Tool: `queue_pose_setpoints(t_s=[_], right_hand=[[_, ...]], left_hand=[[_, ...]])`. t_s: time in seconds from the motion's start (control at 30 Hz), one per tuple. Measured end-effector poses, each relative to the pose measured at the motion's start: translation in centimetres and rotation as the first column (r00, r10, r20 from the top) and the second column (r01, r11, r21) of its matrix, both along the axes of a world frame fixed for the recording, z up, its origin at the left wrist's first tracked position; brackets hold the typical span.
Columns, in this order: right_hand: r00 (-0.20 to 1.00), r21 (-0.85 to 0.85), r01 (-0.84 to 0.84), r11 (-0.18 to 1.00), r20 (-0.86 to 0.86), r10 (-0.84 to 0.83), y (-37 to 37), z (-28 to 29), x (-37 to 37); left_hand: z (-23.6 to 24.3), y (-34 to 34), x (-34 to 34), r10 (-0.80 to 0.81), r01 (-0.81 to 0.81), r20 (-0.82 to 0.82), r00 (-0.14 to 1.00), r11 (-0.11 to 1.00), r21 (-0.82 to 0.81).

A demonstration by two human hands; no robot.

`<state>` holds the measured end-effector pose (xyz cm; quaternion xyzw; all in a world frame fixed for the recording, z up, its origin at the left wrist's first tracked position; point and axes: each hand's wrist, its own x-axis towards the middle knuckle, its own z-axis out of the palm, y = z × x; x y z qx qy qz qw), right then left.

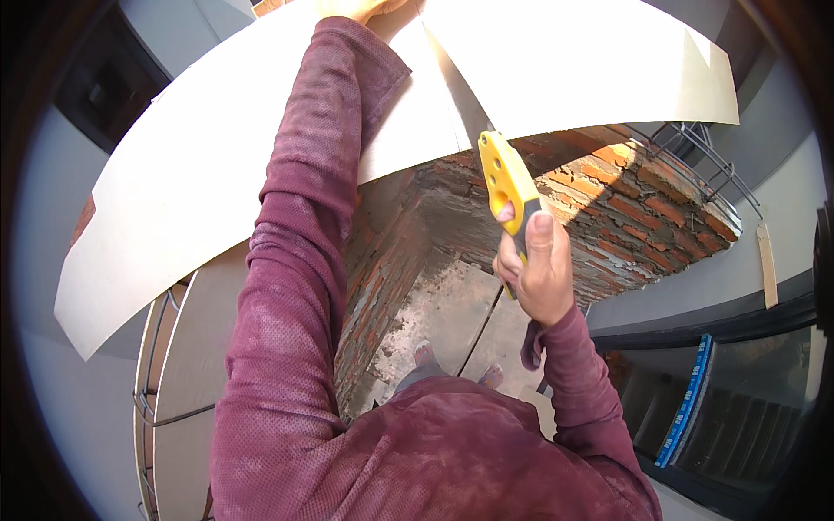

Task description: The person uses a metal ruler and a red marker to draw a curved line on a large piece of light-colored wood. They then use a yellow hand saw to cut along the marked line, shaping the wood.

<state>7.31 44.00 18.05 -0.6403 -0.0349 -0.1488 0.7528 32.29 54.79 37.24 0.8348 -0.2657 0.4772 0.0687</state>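
A handsaw runs up from my right hand, which is closed around its yellow and dark grey handle. Its grey blade lies at the near edge of a large pale board and reaches across it toward the far side. I cannot tell how deep the blade sits in the board. At the top of the view, my left hand is on or just above the board, left of the blade. The picture's edge cuts off most of its fingers.
Rough brick walls stand under the board. Bent metal bars stick out at the right and left. A second board is below at left. My bare feet are on the concrete floor. A dark-framed window is lower right.
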Motion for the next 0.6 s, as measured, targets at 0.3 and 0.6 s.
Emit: queue_pose_setpoints(t_s=[0.3,0.6], right_hand=[[0.954,-0.028,0.213,0.977,-0.212,-0.214,1.0,-2.5,-15.8],[0.993,-0.153,0.114,0.982,0.026,-0.112,1.1,-0.9,-1.3]], left_hand=[[0.5,-0.1,0.0,0.001,-0.001,-0.007,1.000,1.000,-0.010],[-0.7,2.0,0.6,0.024,-0.024,-0.004,1.000,1.000,-0.003]])
